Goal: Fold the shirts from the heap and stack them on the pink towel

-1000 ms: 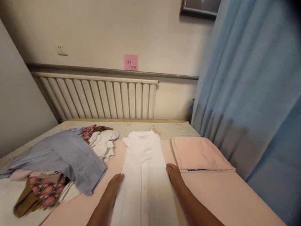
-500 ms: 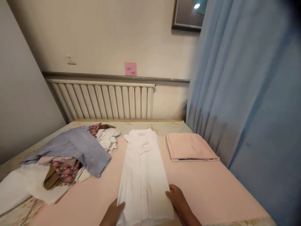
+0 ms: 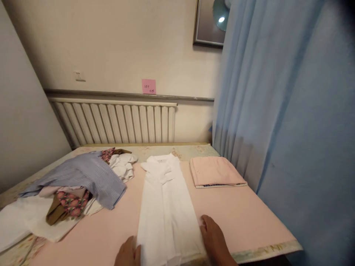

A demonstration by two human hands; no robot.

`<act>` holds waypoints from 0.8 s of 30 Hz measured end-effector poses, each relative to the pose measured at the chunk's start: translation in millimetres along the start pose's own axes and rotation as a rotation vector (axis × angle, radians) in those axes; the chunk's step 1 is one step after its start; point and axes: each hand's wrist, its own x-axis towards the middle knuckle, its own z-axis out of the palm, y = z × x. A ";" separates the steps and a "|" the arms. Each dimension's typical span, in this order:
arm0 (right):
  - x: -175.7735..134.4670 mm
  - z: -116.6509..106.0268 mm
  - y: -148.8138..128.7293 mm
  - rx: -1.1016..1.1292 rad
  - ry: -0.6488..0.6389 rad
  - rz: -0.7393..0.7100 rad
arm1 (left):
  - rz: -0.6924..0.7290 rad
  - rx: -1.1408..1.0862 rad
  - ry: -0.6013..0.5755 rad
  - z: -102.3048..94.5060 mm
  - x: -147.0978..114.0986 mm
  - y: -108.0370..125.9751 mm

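A white collared shirt (image 3: 163, 207) lies lengthwise on the pink sheet, its collar toward the wall and its body narrow and nearly flat. Part of a sleeve is folded across its upper front. At the near left edge of the shirt is my left hand (image 3: 128, 253), fingers bent and thumb against the cloth, cut off by the bottom of the view. My right hand (image 3: 215, 236) is at the opposite near edge, with curled fingers closed on the cloth. The fingertips of both hands are partly hidden.
A loose heap of clothes, topped by a blue striped garment (image 3: 85, 173), lies on the left. A folded pink cloth (image 3: 217, 170) rests on the right of the bed. Blue curtains (image 3: 266, 111) hang along the right side, and a radiator (image 3: 116, 122) stands behind the bed.
The view has shifted slightly, so the bed and its contents appear further left. Both hands remain at the shirt's near edges, and my thumbs no longer lie as far over the cloth.
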 end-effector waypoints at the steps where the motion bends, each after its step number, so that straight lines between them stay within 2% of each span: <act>1: 0.9 3.0 -2.2 -0.024 0.050 -0.079 | 0.093 0.086 0.074 0.0 -0.3 6.7; 3: 5.3 11.7 -11.2 -0.077 0.078 -0.235 | 0.248 0.217 0.168 4.4 2.4 24.3; 5: 11.0 22.0 -23.1 -0.125 0.039 -0.390 | 0.351 0.276 0.186 14.7 8.4 43.7; 9: 14.7 40.2 -36.0 -0.209 -0.073 -0.604 | 0.448 0.364 0.050 41.0 21.4 65.2; 11: 12.1 45.9 -34.7 -0.244 -0.103 -0.618 | 0.440 0.410 -0.023 50.4 24.1 63.6; 13: 9.3 48.5 -31.8 -0.263 -0.113 -0.607 | 0.448 0.439 -0.045 55.7 23.9 57.8; 17: 7.9 46.8 -31.2 -0.272 -0.133 -0.596 | 0.482 0.448 -0.011 57.2 20.4 51.0; 24: 7.4 43.9 -34.5 -0.250 -0.126 -0.590 | 0.485 0.464 0.007 55.2 18.0 55.1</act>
